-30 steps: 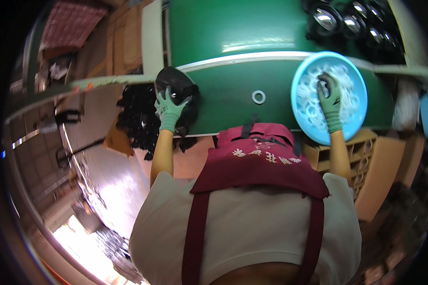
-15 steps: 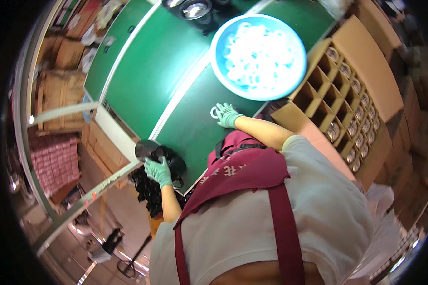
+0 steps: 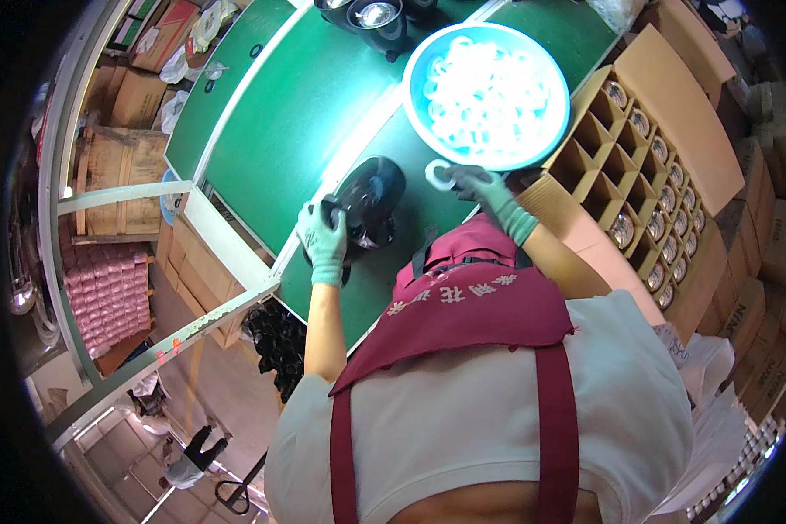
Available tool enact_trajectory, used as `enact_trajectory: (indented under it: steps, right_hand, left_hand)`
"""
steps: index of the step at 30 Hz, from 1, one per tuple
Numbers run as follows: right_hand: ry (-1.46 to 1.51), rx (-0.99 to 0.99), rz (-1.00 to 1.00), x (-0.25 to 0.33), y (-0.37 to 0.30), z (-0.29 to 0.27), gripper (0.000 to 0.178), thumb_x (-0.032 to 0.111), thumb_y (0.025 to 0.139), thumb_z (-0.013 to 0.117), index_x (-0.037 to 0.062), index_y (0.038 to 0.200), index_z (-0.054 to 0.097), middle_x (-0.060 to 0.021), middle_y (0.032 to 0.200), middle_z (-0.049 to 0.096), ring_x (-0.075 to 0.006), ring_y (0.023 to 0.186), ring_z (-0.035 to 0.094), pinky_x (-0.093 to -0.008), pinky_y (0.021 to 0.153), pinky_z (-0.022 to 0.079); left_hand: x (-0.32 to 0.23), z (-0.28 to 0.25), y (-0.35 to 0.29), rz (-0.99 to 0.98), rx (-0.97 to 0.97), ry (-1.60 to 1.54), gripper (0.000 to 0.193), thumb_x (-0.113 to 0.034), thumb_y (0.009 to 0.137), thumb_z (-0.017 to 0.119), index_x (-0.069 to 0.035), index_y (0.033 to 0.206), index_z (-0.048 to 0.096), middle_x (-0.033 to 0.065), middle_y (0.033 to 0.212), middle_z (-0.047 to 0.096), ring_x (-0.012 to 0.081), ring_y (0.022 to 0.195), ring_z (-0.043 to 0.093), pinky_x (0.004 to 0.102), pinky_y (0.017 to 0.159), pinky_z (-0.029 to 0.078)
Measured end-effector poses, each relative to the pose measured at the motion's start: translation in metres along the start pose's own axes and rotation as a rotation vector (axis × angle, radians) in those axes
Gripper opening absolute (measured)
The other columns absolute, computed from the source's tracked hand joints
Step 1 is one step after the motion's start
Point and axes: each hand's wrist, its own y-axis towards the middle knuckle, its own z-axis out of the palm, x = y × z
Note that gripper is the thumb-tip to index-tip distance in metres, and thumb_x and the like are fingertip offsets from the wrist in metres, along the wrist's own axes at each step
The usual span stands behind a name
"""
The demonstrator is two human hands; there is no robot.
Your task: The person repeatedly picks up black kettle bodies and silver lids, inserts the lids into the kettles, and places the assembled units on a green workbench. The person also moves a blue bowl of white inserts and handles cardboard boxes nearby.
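Note:
My left hand (image 3: 325, 249) is closed on a glossy black rounded housing (image 3: 377, 188), like a lamp shell, tilted above the green table. More black parts show beneath it, partly hidden by my fingers and the shell. My right hand (image 3: 495, 199) pinches a white ring (image 3: 431, 174) just right of the housing. The ring and the housing are apart. Both hands wear pale green gloves, with dark palm and fingers showing on the right one. Beyond my right hand stands a light blue basin (image 3: 413, 106) heaped with white rings, washed out by glare.
Black housings with shiny insides (image 3: 377, 17) stand at the table's far edge. At right, an open divided carton (image 3: 554, 210) holds several silvery round pieces. Dark parts (image 3: 275, 345) fill a spot below the table's left corner. A metal frame (image 3: 192, 336) runs along the left.
My left hand has brought the black housing rightward from the table's near left corner. My right hand, earlier flat over the white ring on the table, now holds it up nearer the basin.

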Motion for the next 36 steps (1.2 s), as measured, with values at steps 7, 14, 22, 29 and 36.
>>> enact_trajectory:
  steps: [7, 14, 22, 29, 36]
  right_hand:
    - [0.854, 0.179, -0.098, 0.013, -0.048, -0.02, 0.038, 0.025, 0.094, 0.06, 0.0038, 0.126, 0.057, -0.0107, 0.114, 0.064, -0.0201, 0.099, 0.064, -0.0338, 0.085, 0.053]
    - [0.481, -0.093, -0.218, -0.005, -0.073, -0.029, 0.039, 0.026, 0.09, 0.068, 0.0041, 0.12, 0.058, -0.0067, 0.107, 0.064, -0.0165, 0.095, 0.063, -0.0313, 0.08, 0.053]
    - [-0.367, -0.031, -0.293, 0.027, -0.104, -0.004, 0.033, 0.019, 0.097, 0.058, 0.0017, 0.125, 0.054, -0.0038, 0.109, 0.062, -0.01, 0.097, 0.058, -0.0247, 0.083, 0.049]
    - [-0.743, -1.255, -0.614, -0.094, -0.127, -0.292, 0.049, 0.023, 0.082, 0.077, 0.0008, 0.12, 0.056, -0.0136, 0.111, 0.063, -0.0259, 0.096, 0.063, -0.0362, 0.084, 0.051]
    - [-1.19, -0.968, 0.562, -0.089, -0.16, -0.323, 0.119, 0.062, 0.059, 0.081, 0.0055, 0.148, 0.026, -0.0249, 0.143, 0.037, -0.0463, 0.128, 0.041, -0.0542, 0.105, 0.038]
  left_hand:
    - [-0.04, 0.04, 0.062, 0.2, 0.156, 0.145, 0.035, -0.044, 0.081, 0.067, -0.017, 0.104, 0.068, 0.0082, 0.106, 0.057, 0.0288, 0.101, 0.053, 0.0466, 0.086, 0.037]
    - [-0.105, 0.009, 0.066, 0.341, -0.143, -0.057, 0.045, -0.03, 0.082, 0.071, -0.011, 0.122, 0.059, 0.0104, 0.12, 0.059, 0.0308, 0.115, 0.051, 0.0472, 0.104, 0.032]
    - [-0.199, -0.022, 0.026, 0.437, 0.663, -0.788, 0.031, -0.012, 0.085, 0.065, 0.0, 0.114, 0.064, 0.017, 0.105, 0.066, 0.0328, 0.095, 0.064, 0.0374, 0.084, 0.049]
    - [-0.187, -0.012, 0.029, -0.151, 0.612, -1.049, 0.02, -0.018, 0.091, 0.065, -0.002, 0.102, 0.067, 0.0063, 0.086, 0.064, 0.014, 0.077, 0.057, 0.0289, 0.071, 0.049]
    - [-0.189, 0.008, 0.006, -0.146, 0.724, -1.091, 0.017, -0.017, 0.093, 0.066, -0.002, 0.086, 0.061, 0.0005, 0.073, 0.06, 0.0054, 0.068, 0.053, 0.0234, 0.058, 0.045]
